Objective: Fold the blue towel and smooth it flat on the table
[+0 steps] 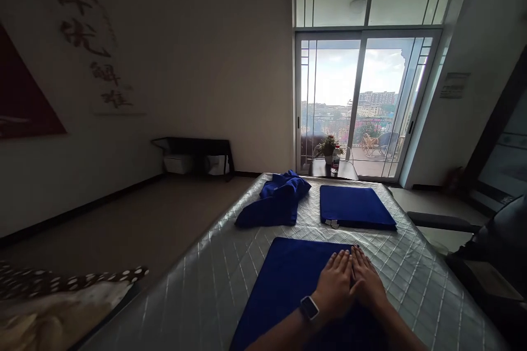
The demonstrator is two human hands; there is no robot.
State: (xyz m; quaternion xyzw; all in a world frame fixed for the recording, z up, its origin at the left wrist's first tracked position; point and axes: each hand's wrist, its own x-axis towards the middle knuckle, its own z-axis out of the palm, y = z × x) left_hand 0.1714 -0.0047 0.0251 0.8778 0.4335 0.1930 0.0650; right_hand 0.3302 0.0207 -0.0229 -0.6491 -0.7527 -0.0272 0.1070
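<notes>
Both of my hands lie flat, side by side, on a dark blue folded cloth [284, 285] near the front of the table. My left hand [336, 282], with a watch [309, 307] on its wrist, presses on the cloth with fingers stretched out. Against it, my right hand [366, 279] rests at the cloth's right edge, fingers also straight. Farther back sits a neat folded blue stack [356, 205] with small white tags at its near edge. Left of that stack, a crumpled blue cloth [278, 200] is heaped.
A silver quilted cover [206, 279] spreads over the table. Beyond its far end stand a small dark table [349, 171] with a bottle [335, 160] and a potted plant [328, 148], before sliding glass doors. A dark bench [442, 222] is at the right, polka-dot fabric [74, 279] at the left.
</notes>
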